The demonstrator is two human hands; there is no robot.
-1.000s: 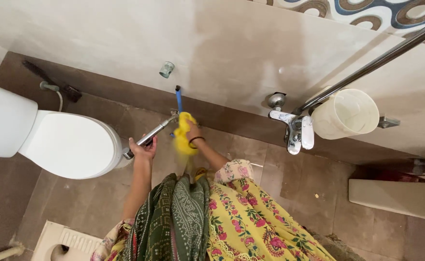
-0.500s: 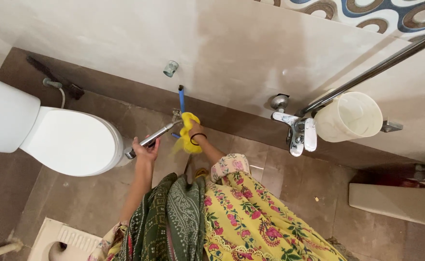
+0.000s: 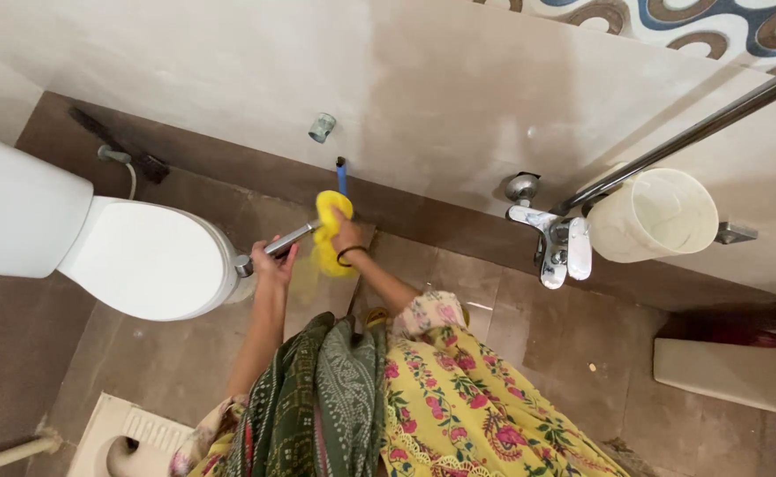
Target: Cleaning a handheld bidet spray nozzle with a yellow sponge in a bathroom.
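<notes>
- Brown floor tiles run under the whole scene, meeting a pale tiled wall at the far side.
- Nearest, at the bottom left, the white rim of a squat pan shows in the floor.
- Left hand is closed around the handle of a chrome hand sprayer, fingers wrapped tight on it; the sprayer lies just right of the white toilet, its far end reaching into the cloth.
- Right hand, a dark band at its wrist, is clenched on a yellow cloth, which is pressed against the sprayer's head.
- Just beyond the cloth, a blue pipe stands upright against the dark skirting.
- Farther up the wall sits a small metal fitting.
- Off to the right, a chrome mixer tap is fixed to the wall, with a white plastic mug hanging from a steel rail just beside it.
</notes>
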